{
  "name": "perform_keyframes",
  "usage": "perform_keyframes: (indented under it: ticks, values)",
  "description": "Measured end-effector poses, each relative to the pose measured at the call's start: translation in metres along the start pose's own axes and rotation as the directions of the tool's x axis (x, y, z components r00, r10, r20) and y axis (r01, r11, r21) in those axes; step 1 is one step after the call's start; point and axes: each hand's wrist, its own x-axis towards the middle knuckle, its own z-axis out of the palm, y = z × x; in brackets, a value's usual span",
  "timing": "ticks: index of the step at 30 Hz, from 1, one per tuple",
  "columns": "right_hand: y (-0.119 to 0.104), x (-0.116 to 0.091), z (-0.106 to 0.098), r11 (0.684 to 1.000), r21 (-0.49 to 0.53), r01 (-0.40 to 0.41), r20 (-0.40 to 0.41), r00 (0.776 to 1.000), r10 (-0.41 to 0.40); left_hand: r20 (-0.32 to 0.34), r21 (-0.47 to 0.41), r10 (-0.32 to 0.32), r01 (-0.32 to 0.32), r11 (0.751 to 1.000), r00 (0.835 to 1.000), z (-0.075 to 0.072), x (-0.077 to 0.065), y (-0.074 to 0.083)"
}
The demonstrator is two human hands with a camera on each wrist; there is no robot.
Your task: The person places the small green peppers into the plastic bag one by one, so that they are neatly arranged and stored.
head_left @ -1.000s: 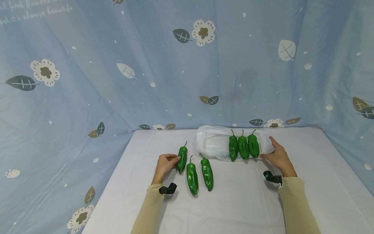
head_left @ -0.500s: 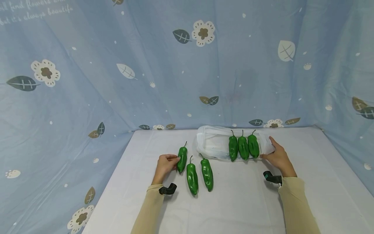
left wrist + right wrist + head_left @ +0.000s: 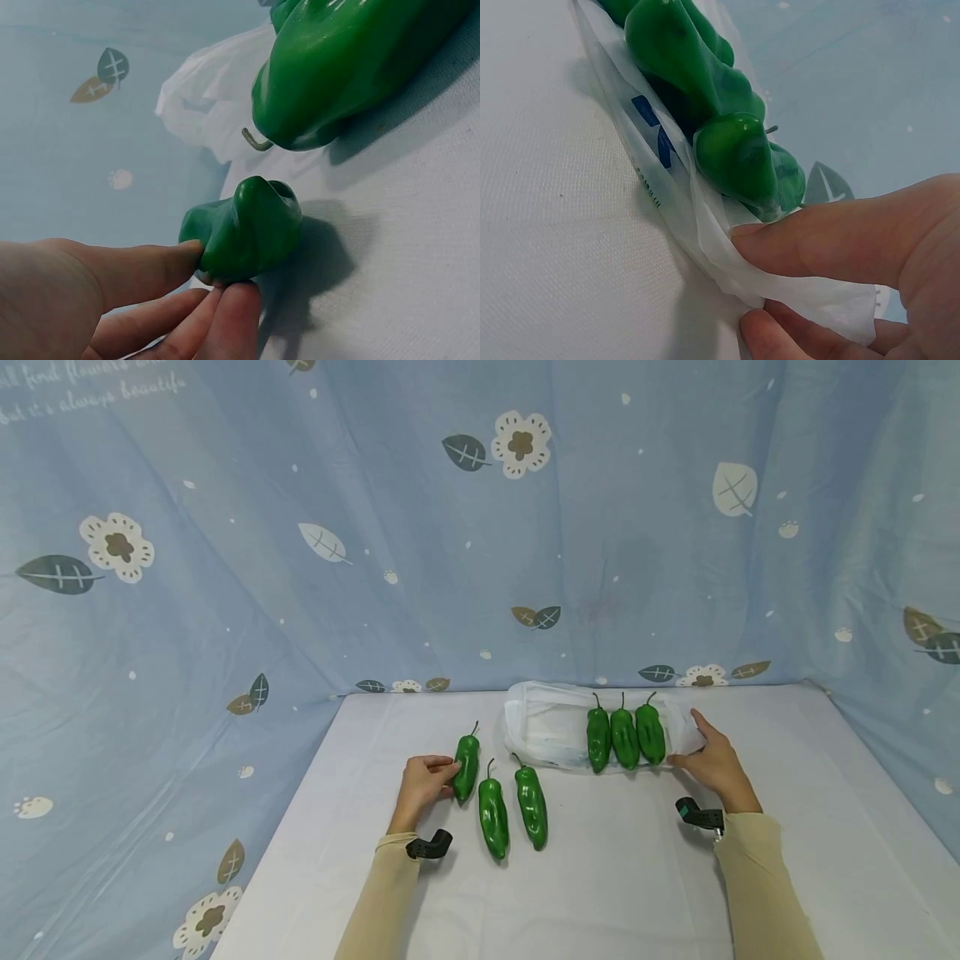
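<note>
My left hand (image 3: 426,785) pinches a green pepper (image 3: 467,768) between thumb and fingertips. In the left wrist view that pepper (image 3: 251,229) casts a shadow on the white cloth beside it. My right hand (image 3: 714,762) holds the right end of a white plastic bag (image 3: 551,727), and its thumb lies over the folded film in the right wrist view. On the bag's right half three green peppers lie side by side, the nearest pepper (image 3: 742,161) close to my thumb. A second loose pepper (image 3: 493,818) and a third loose pepper (image 3: 532,806) lie right of my left hand.
A white cloth (image 3: 600,877) covers the table. Behind it hangs a blue curtain (image 3: 420,568) with flower and leaf prints, which also runs along both sides. A black wrist camera (image 3: 429,845) sits on my left sleeve, another black camera (image 3: 699,814) on my right.
The pepper in my left hand has shifted very slightly left and its lower end has swung a little. My right hand, the bag and the other peppers stay where they were.
</note>
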Motion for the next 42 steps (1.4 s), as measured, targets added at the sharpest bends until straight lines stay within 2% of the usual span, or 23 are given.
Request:
perform_keyframes:
  ticks: [17, 30, 42]
  values:
    - [0.003, 0.002, 0.001, 1.0, -0.009, 0.016, -0.006, 1.0, -0.016, -0.002, -0.02, 0.01, -0.01, 1.0, 1.0, -0.004, 0.002, 0.002]
    - [0.003, 0.002, 0.001, 1.0, 0.003, 0.014, -0.006, 1.0, -0.014, 0.013, -0.059, 0.022, -0.021, 0.998, 1.0, -0.007, -0.001, 0.01]
    - [0.003, 0.001, 0.0, 1.0, 0.008, 0.014, -0.005, 1.0, -0.014, 0.019, -0.143, 0.028, -0.025, 0.989, 0.999, -0.006, -0.005, 0.019]
